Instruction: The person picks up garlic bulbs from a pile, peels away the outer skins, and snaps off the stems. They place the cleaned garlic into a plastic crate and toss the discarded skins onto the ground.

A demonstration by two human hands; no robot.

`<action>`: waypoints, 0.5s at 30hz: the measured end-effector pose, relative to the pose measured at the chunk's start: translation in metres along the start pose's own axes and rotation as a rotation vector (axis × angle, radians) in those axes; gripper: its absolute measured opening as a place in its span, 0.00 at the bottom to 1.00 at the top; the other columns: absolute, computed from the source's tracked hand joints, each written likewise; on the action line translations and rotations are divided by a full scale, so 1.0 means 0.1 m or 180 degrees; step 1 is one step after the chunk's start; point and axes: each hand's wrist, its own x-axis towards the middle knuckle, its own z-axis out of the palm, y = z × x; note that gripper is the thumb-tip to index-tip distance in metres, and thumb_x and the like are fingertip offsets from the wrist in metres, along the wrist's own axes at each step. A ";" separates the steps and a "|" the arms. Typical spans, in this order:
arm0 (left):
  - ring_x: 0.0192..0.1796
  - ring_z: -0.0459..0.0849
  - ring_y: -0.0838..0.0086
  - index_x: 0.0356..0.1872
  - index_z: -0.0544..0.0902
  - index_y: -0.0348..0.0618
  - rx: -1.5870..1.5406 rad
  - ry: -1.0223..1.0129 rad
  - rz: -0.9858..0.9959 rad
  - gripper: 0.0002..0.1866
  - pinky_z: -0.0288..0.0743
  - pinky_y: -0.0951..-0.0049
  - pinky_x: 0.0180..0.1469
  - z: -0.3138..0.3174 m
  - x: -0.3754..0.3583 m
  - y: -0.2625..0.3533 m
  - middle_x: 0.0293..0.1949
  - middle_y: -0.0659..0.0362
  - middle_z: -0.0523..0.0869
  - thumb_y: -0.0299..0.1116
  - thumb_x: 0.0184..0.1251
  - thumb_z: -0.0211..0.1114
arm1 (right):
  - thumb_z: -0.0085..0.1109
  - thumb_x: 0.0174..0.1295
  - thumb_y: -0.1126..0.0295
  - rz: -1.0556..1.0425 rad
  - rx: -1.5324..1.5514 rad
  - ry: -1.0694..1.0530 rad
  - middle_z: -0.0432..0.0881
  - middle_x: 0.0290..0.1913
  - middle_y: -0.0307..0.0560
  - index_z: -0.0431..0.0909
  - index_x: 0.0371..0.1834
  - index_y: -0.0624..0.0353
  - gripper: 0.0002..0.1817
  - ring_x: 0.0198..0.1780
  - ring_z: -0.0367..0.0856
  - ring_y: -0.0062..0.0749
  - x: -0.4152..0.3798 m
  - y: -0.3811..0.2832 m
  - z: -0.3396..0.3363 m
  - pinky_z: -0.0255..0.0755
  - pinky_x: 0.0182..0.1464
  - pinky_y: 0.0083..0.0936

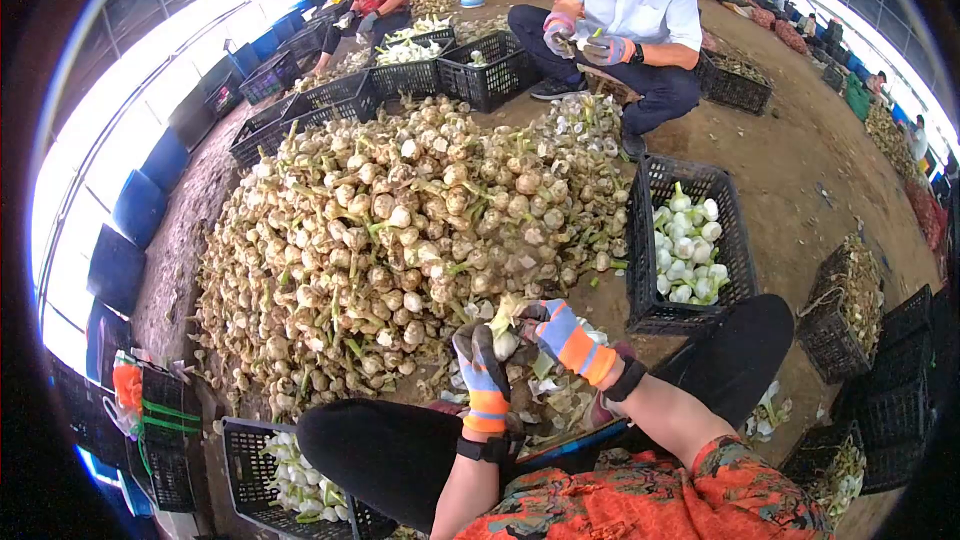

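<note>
My left hand (pixel 482 377), in a grey, blue and orange glove, is closed around a garlic bulb (pixel 504 344) in front of my knees. My right hand (pixel 568 339), gloved the same way, pinches the dry outer skin and stem at the bulb's upper end. The bulb's underside shows white, and its upper part is a pale yellowish husk. Just beyond both hands rises a large heap of unpeeled garlic (pixel 400 230) with brown, dirty skins. Loose peelings (pixel 555 390) lie on the ground below my hands.
A black crate (pixel 740 240) of peeled white garlic stands to the right of the heap. Another crate (pixel 245 470) with garlic is by my left knee. Across the heap sits a co-worker (pixel 635 30) in gloves. More black crates (pixel 490 75) line the heap's far side.
</note>
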 end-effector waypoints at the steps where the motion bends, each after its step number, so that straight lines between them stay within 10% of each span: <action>1: 0.37 0.75 0.77 0.45 0.69 0.40 -0.0038 -0.0101 -0.0079 0.13 0.72 0.77 0.39 -0.02 0.01 0.02 0.37 0.59 0.75 0.37 0.67 0.53 | 0.55 0.51 0.82 0.0085 0.0156 -0.0179 0.81 0.36 0.40 0.77 0.42 0.65 0.13 0.38 0.77 0.20 0.03 0.03 -0.05 0.72 0.41 0.17; 9: 0.37 0.81 0.69 0.47 0.73 0.38 -0.1002 -0.0669 -0.1688 0.21 0.79 0.69 0.38 -0.07 0.06 0.20 0.37 0.55 0.80 0.46 0.68 0.46 | 0.59 0.46 0.83 0.0160 0.1713 -0.0906 0.79 0.40 0.44 0.69 0.50 0.67 0.24 0.38 0.79 0.25 0.17 0.34 -0.24 0.75 0.41 0.22; 12: 0.38 0.80 0.70 0.47 0.72 0.35 -0.1070 -0.0521 -0.1184 0.19 0.77 0.72 0.40 -0.04 0.07 0.07 0.39 0.55 0.79 0.42 0.67 0.51 | 0.57 0.47 0.82 -0.1180 -0.1936 0.0305 0.79 0.41 0.46 0.71 0.48 0.68 0.20 0.43 0.78 0.27 0.04 0.27 -0.13 0.73 0.44 0.22; 15: 0.40 0.79 0.70 0.50 0.64 0.37 -0.0086 -0.0874 -0.0563 0.23 0.77 0.71 0.41 -0.03 0.02 0.12 0.40 0.54 0.77 0.43 0.64 0.57 | 0.54 0.39 0.79 -0.0421 -0.1111 0.0355 0.80 0.37 0.55 0.75 0.43 0.68 0.21 0.41 0.79 0.42 0.04 0.02 -0.10 0.73 0.45 0.28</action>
